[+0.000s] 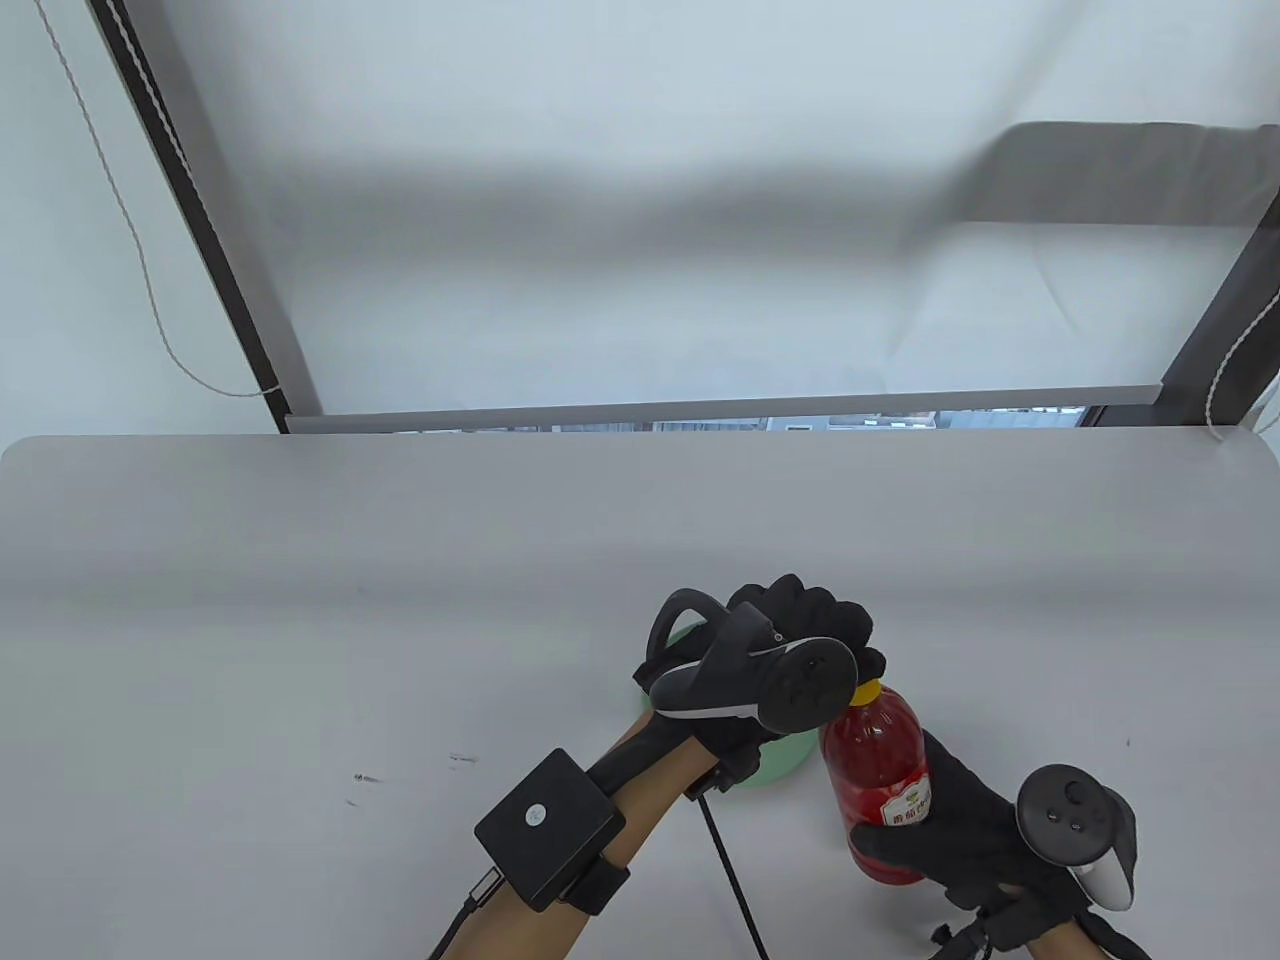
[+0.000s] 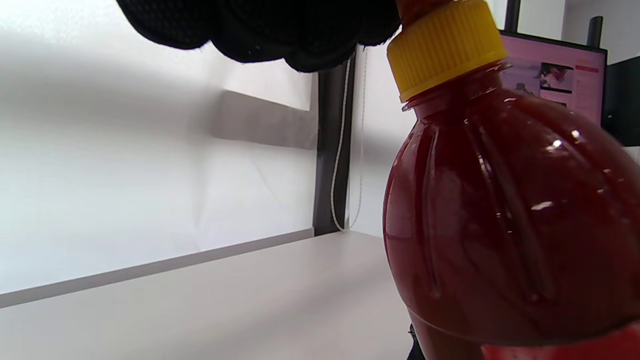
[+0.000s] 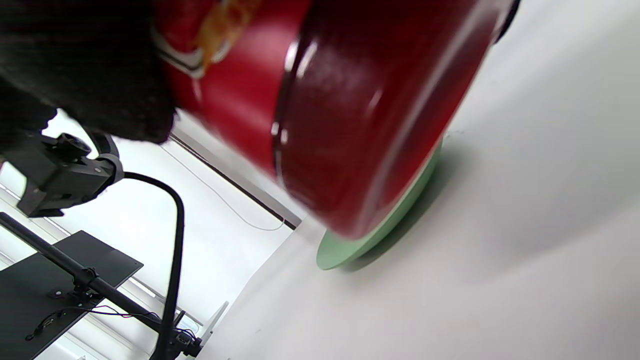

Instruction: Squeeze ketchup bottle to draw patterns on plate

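Gripping bottle [image 1: 878, 775] — right hand [image 1: 985, 835], left hand [image 1: 800, 625] atop

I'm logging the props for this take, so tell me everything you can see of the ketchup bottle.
The ketchup bottle is clear ribbed plastic, filled with dark red sauce, with a red label low on its body. Its yellow ribbed screw cap is still on. It stands roughly upright, tilted a little, beside the green plate. The right hand grips its lower body; the left hand has its fingers at the cap.
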